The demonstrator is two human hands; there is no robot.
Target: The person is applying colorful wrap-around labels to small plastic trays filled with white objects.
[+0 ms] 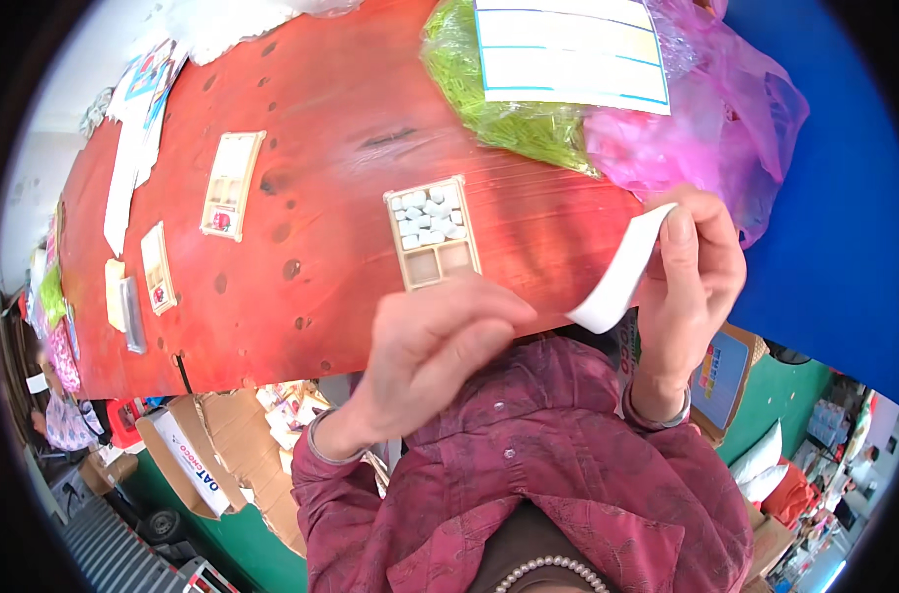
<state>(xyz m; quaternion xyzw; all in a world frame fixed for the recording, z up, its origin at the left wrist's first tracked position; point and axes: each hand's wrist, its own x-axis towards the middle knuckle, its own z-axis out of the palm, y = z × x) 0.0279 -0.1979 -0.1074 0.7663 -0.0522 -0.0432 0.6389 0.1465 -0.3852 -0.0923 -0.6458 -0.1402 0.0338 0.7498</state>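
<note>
My right hand (pixel 692 272) pinches the upper end of a curved white paper strip (pixel 622 272) between thumb and fingers. The strip's other end hangs free toward my left hand (pixel 430 346). That hand's fingers are drawn together, thumb against them, slightly blurred, and I cannot make out whether something small is in them. Just beyond it lies a pale wooden compartment tray (pixel 401 232). Small white pieces (pixel 432 217) fill its large far section; two near sections look bare, partly behind my left hand.
Two similar trays (pixel 231 185) (pixel 157 267) lie left on the red table (pixel 321 119). Green shreds in clear plastic (pixel 509 128), a pink bag (pixel 716 128) and a lined white sheet (pixel 573 54) sit far right. Open cardboard boxes (pixel 237 440) stand below the near edge.
</note>
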